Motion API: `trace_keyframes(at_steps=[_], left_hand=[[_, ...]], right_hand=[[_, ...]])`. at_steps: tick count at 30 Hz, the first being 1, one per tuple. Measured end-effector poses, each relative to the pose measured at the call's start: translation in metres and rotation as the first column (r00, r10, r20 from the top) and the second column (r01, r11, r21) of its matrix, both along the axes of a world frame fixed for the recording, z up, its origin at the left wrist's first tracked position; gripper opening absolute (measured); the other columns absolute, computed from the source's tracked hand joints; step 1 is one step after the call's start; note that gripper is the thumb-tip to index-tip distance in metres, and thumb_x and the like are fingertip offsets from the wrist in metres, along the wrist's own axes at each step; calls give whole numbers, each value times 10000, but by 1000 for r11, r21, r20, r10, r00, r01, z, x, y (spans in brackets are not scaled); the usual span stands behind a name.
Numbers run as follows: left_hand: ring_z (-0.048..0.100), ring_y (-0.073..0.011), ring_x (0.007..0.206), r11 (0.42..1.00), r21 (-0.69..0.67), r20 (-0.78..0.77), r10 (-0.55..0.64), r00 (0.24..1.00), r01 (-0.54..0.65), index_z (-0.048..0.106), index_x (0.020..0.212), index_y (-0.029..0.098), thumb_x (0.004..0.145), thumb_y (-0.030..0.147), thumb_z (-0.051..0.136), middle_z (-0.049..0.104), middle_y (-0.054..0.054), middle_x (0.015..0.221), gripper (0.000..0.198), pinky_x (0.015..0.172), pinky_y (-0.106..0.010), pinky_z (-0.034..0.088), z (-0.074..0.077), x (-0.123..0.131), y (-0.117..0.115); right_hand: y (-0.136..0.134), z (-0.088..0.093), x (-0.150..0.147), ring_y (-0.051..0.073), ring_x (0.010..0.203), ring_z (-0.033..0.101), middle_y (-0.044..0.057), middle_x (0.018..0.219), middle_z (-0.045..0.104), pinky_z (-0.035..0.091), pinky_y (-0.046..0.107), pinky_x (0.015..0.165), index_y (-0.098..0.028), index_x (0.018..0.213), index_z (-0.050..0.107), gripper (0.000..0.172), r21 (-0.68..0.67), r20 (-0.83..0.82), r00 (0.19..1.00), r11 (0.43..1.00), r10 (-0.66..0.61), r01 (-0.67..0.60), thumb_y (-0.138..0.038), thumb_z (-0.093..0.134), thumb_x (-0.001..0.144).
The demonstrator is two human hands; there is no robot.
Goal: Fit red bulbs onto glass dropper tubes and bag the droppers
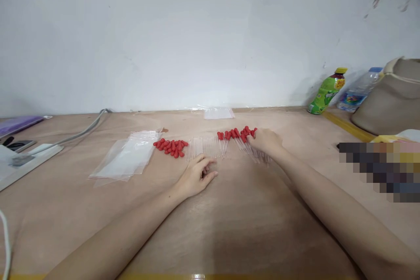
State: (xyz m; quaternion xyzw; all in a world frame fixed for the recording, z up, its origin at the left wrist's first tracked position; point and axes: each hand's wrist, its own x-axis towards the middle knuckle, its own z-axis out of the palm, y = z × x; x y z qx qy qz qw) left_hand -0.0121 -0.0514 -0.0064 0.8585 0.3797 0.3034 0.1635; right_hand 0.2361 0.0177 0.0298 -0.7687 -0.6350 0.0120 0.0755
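Note:
My left hand (pixel 197 176) rests on the table with fingers loosely curled, just in front of a row of bare clear glass tubes (pixel 203 147). My right hand (pixel 266 141) lies fingers-down over a pile of assembled droppers with red bulbs (pixel 236 135); what its fingers grip is hidden. A heap of loose red rubber bulbs (pixel 171 146) sits left of the tubes. Clear plastic bags (pixel 126 157) lie further left.
A small clear bag (pixel 218 113) lies by the wall. A green drink bottle (pixel 326 92), a water bottle (pixel 358 91) and a beige bag (pixel 392 98) stand at the right. A grey cable (pixel 78 133) and flat white board (pixel 29 159) lie left.

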Motion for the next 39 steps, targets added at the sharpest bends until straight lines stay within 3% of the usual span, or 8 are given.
trace_keyframes(at_steps=[6,10,14,21,26,36,39], left_hand=[[487,-108,666,1000,3,-2,-5,1000,5,548,1022,168,797,243,513,474,-24,809,240,637,-249,448,1,2,0],[490,-110,671,1000,-3,-5,-3,1000,3,551,1011,163,797,236,512,484,-32,829,230,647,-255,451,0,2,1],[496,-115,675,1000,-8,-2,-11,1000,11,555,998,171,800,243,507,492,-34,833,216,648,-260,456,0,1,0],[498,-109,663,1000,-20,8,-22,1000,23,571,960,174,798,246,510,502,-39,858,188,634,-255,455,0,1,1],[494,-107,664,999,-29,6,-18,1000,18,584,930,174,796,245,515,502,-37,853,167,637,-250,453,1,2,1],[496,-107,658,1000,-8,6,-25,1000,25,578,935,176,800,238,507,504,-36,852,165,622,-247,450,-1,2,-1],[503,-127,692,995,82,-19,52,998,-51,580,915,177,798,255,511,515,-38,846,157,658,-270,441,1,-4,5]], right_hand=[[-4,2,-11,280,828,585,149,842,623,413,357,641,-144,865,635,431,51,70,995,996,66,-69,-483,381,790],[-8,0,-36,239,775,588,90,799,632,411,325,627,-186,777,630,430,122,-16,986,979,166,-163,-526,367,786],[-4,-6,-53,231,779,588,88,804,634,407,306,620,-185,755,628,406,104,-54,977,974,207,-200,-518,396,772],[0,-7,-36,214,746,586,68,795,634,394,286,593,-198,744,621,242,101,-50,994,990,102,-97,-374,455,749],[-8,-6,-40,205,777,580,39,819,647,392,279,605,-232,786,629,213,116,-147,968,976,201,-185,-382,495,717],[-14,-10,-73,266,844,603,161,834,652,407,309,631,-116,823,648,245,10,-20,978,979,205,-205,-215,431,771],[-15,-9,-75,269,828,609,173,845,648,405,309,611,-100,847,623,279,2,-40,985,985,170,-170,-239,385,810]])
